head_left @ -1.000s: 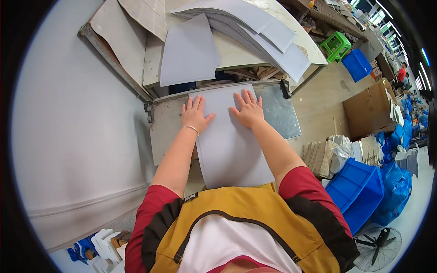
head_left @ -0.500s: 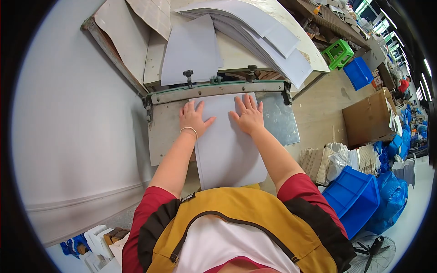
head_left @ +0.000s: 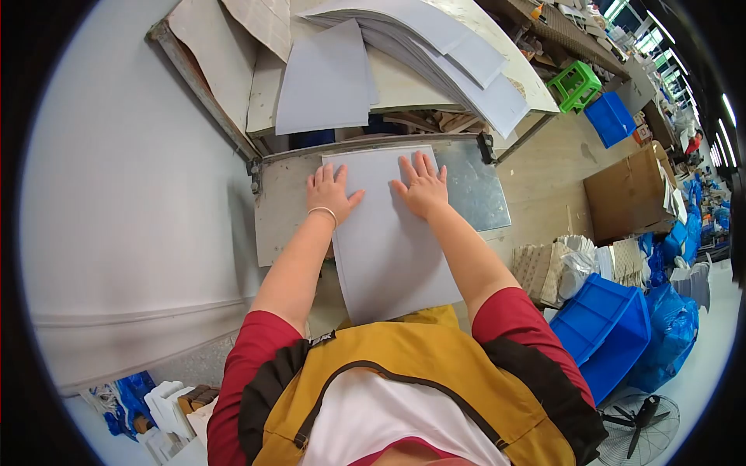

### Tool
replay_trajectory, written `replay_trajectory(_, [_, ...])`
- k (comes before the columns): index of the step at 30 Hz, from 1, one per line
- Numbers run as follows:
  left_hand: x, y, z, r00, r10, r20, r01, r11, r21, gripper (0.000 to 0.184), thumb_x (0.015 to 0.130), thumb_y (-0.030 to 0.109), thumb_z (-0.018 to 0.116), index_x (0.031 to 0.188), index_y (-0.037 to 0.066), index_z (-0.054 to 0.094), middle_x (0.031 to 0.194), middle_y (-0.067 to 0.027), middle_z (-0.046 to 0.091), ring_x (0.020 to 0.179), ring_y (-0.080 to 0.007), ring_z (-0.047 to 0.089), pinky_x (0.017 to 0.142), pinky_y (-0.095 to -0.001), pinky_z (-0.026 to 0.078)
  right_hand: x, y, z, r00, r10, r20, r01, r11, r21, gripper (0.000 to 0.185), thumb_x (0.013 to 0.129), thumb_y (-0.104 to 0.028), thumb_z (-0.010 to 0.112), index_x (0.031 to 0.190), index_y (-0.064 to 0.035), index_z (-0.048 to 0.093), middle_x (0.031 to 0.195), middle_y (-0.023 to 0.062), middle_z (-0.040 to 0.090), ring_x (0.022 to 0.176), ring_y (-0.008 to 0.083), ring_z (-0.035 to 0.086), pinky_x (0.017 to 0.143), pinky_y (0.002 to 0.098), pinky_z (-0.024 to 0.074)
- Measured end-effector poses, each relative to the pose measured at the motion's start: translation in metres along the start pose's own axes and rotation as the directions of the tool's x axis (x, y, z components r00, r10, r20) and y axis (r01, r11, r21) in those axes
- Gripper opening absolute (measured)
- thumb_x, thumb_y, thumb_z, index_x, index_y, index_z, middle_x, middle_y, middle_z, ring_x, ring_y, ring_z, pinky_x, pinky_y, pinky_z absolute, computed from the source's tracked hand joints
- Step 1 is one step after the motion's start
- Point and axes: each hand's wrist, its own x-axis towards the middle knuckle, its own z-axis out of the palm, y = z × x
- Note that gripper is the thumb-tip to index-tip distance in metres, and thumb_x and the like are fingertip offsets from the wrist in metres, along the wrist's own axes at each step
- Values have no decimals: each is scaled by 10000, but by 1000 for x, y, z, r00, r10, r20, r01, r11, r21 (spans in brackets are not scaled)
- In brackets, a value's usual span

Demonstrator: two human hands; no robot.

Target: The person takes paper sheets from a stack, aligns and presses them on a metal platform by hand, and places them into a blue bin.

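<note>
A white sheet of board (head_left: pixel 388 256) lies lengthwise on the metal bed (head_left: pixel 291 210) of a machine. Its far end reaches the rail (head_left: pixel 295 152) at the back, and its near end comes close to my apron (head_left: pixel 404 342). My left hand (head_left: pixel 330 193) rests flat on the sheet's left edge, fingers spread and a bracelet at the wrist. On the right side of the sheet, my right hand (head_left: pixel 422 186) lies palm down with fingers apart. Neither hand grips anything.
Behind the machine, a table (head_left: pixel 268 93) bears a single white sheet (head_left: pixel 322 85) and a fanned stack of sheets (head_left: pixel 435 46). To the right are a cardboard box (head_left: pixel 628 190), blue bins (head_left: pixel 594 318), a green stool (head_left: pixel 575 84) and a fan (head_left: pixel 641 427). A white wall (head_left: pixel 132 194) stands left.
The metal bar with black knobs, seen across the sheet's far end before, no longer shows; a thin rail is visible there. My hands stay flat in nearly the same place.
</note>
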Motion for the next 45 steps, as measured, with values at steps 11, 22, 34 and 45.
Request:
replay_trajectory(11, [-12, -10, 19, 996, 36, 86, -36, 999, -10, 860, 839, 587, 518, 1467, 65, 251, 1552, -160, 137, 1441, -312, 97, 1157, -466, 77, -24, -50, 9, 988, -153, -29, 154, 988, 24, 663, 907, -527, 449, 1452, -174, 316, 1527, 84, 263, 1422, 224, 209, 1133, 546, 110])
replay_trajectory(22, [-28, -13, 3, 988, 51, 148, -54, 998, 14, 965, 826, 657, 468, 1484, 24, 157, 1557, -180, 92, 1446, -304, 70, 1162, -436, 70, -2, 31, 12, 961, 165, -220, -146, 984, 100, 730, 871, -513, 510, 1439, -96, 322, 1505, 102, 310, 1397, 228, 262, 1123, 511, 177])
replay_trajectory(34, [-25, -41, 32, 987, -10, -159, -71, 865, -498, 813, 850, 577, 527, 1397, -7, 381, 1414, -205, 421, 1353, -331, 342, 1136, -437, 189, -36, 42, -79, 961, 224, -166, -140, 903, 406, 428, 754, -132, 549, 1176, -61, 554, 952, 184, 659, 953, 367, 609, 811, 428, 482])
replay_trajectory(45, [-28, -45, 31, 942, 114, -317, -224, 913, -340, 577, 912, 446, 494, 1388, 126, 439, 1497, -137, 313, 1375, -299, 303, 1120, -472, 204, -50, -105, -4, 162, -942, 295, 980, 117, -163, 82, 641, -156, 619, 710, -166, 662, 812, 38, 651, 992, 272, 575, 1030, 534, 321])
